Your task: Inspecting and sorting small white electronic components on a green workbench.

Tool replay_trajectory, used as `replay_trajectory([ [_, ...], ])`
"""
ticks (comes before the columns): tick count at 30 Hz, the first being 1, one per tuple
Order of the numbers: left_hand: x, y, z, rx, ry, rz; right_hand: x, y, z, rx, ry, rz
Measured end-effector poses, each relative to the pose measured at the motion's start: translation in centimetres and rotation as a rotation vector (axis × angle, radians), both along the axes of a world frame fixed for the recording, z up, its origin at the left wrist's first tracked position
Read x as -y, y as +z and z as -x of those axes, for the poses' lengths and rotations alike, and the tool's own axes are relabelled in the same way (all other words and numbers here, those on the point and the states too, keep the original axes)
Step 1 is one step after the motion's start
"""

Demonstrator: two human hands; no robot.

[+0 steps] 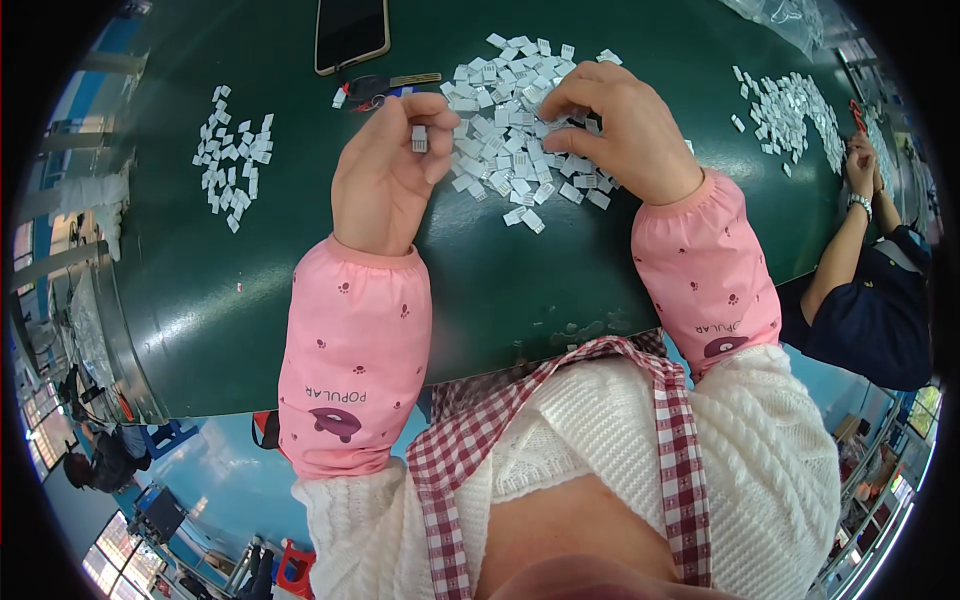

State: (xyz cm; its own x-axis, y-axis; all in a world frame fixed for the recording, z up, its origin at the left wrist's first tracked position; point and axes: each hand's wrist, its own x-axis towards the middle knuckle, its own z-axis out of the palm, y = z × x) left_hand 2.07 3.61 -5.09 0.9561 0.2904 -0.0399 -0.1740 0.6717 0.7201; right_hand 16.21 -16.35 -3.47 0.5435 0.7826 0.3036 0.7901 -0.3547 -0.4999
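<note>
Pinching one small white plastic piece point(419, 138) between thumb and fingers, left hand point(385, 175) is held just above the dark green table point(260, 300), pink sleeve cover on the forearm. Right hand point(615, 130) sits beside it, fingers curled down and closed into the big pile of white pieces point(505, 130) near the table's middle, picking at pieces; exactly which one it grips can't be told. Loose pieces trail toward the near edge of the pile. Small sorted-looking cluster of white pieces point(232, 155) lies toward the left edge, well apart from the hands. Judging by sizes, little is done: the main pile is far larger than the left cluster, so most is left. At the far edge a phone point(351, 32) lies face up, a key with dark fob point(385, 86) just near side of it. Toward the right edge, another heap point(795, 115), with a co-worker's hand point(860, 165) at it
</note>
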Motion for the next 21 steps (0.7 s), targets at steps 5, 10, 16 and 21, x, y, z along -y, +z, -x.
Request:
replay_trajectory([
  [5, 1.0, 0.7, 0.1, -0.143, 0.065, -0.370, -0.4, 0.1, 0.6, 0.099, -0.020, 0.029],
  [10, 3.0, 1.1, 0.0, -0.187, 0.098, -0.657, -1.0, -0.2, 0.9, 0.270, -0.050, 0.050],
  [16, 3.3, 0.8, 0.2, -0.182, 0.181, -0.803, -0.9, 0.7, 1.6, -0.386, 0.020, -0.199],
  [21, 3.4, 0.8, 0.3, -0.148, 0.112, -0.704, -1.1, 1.6, 2.8, -0.867, 0.076, -0.337],
])
